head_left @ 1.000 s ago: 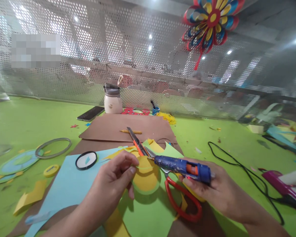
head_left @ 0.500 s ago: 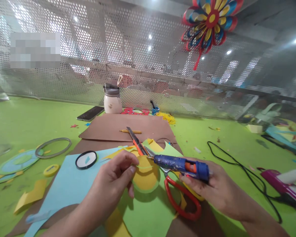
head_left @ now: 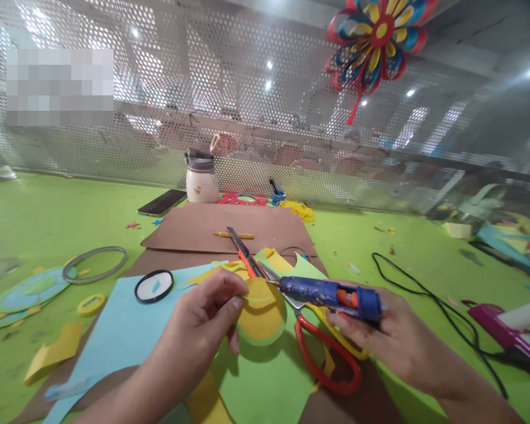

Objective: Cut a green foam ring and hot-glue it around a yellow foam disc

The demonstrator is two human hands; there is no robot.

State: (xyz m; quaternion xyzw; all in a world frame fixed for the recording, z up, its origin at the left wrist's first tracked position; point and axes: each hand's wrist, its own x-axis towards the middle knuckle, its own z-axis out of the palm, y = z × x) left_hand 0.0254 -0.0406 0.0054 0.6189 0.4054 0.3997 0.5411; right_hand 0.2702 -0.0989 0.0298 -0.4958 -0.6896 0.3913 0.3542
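Between the thumb and fingers of my left hand is the left edge of a round paper disc, yellow with a green rim. My right hand is wrapped round a blue glue gun, whose metal tip points left over the disc's upper right edge. Scissors with red and yellow handles lie just below the gun. A craft knife with an orange body rests beyond the disc. Green paper lies under my hands.
Light blue paper and brown card spread over the green table. A black-rimmed disc, a tape ring and yellow scraps lie left. A black cord and a magenta glue gun lie right; a jar stands behind.
My right hand has drawn the glue gun slightly to the right, so its tip sits a little farther from my left fingers. My left hand and the disc have stayed in place.
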